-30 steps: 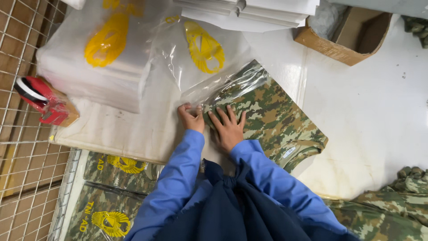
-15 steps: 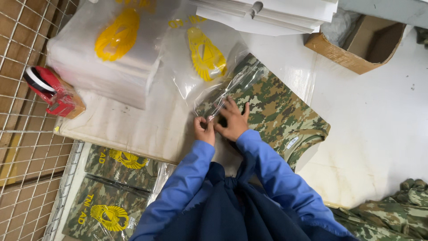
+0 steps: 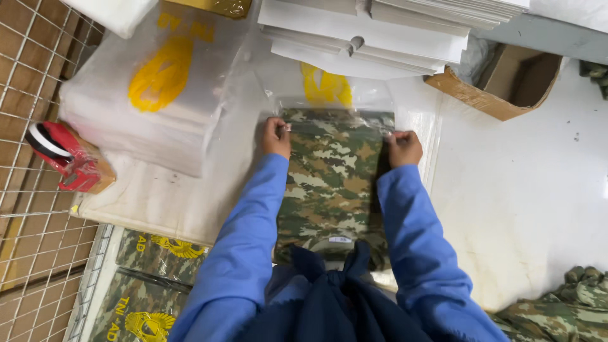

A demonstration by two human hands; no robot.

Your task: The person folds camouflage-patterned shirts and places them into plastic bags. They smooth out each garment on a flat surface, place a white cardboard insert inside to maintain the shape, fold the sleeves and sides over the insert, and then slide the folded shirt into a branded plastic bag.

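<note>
A folded camouflage garment (image 3: 332, 177) lies lengthwise on the white table (image 3: 519, 202) in front of me, its far end inside a clear plastic bag (image 3: 329, 95) with a yellow emblem. My left hand (image 3: 276, 137) pinches the bag's open edge at the garment's far left corner. My right hand (image 3: 403, 147) grips the bag edge at the far right corner. Both arms wear blue sleeves.
A stack of clear bags with yellow emblems (image 3: 152, 95) sits at the left. A red tape dispenser (image 3: 66, 161) rests by it. White flat boxes (image 3: 380, 28) are stacked at the back, beside an open cardboard box (image 3: 506, 82). Packed camouflage garments (image 3: 142, 285) lie lower left; loose ones (image 3: 563, 310) lower right.
The garment has turned from a slant to straight in front of me. My hands have moved apart from its middle to the bag's two corners and taken hold of the bag edge.
</note>
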